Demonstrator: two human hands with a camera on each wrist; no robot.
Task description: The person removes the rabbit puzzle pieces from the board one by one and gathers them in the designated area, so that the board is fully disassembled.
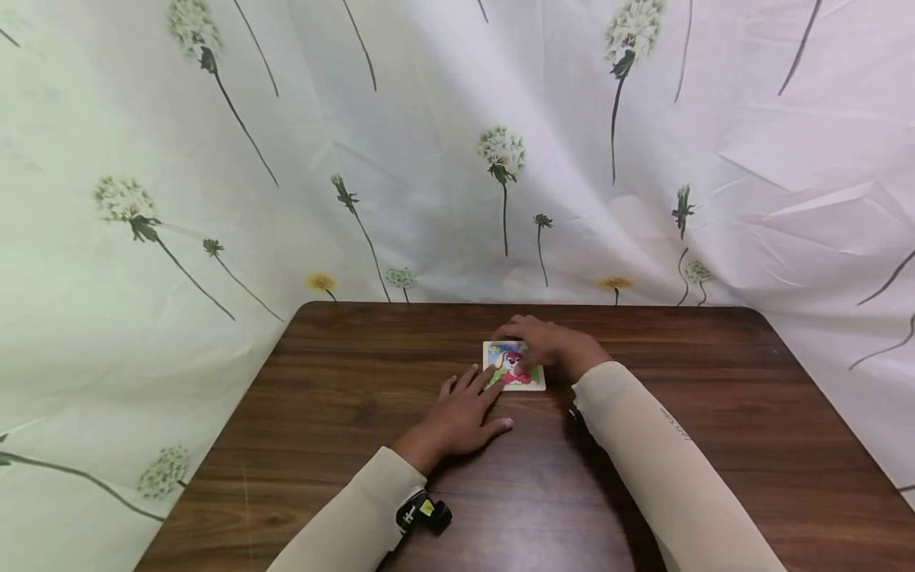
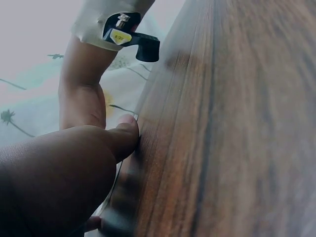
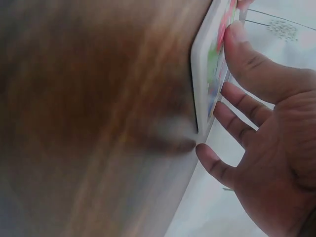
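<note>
Seemingly longest sideways, the picture (image 1: 511,370) points away, left grip (image 1: 463,415) and right grip (image 1: 549,343) spread.

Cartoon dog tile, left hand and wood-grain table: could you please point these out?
Cartoon dog tile (image 1: 511,363): head view, on the dog's face.
Left hand (image 1: 460,416): head view, on its back.
Wood-grain table (image 1: 343,389): head view, bare top at left.

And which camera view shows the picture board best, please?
The head view: the picture board faces the camera, though the left hand and right hand partly cover it. The right wrist view shows its white edge and a slanted strip of its face. In the left wrist view, I cannot clearly make it out.
</note>
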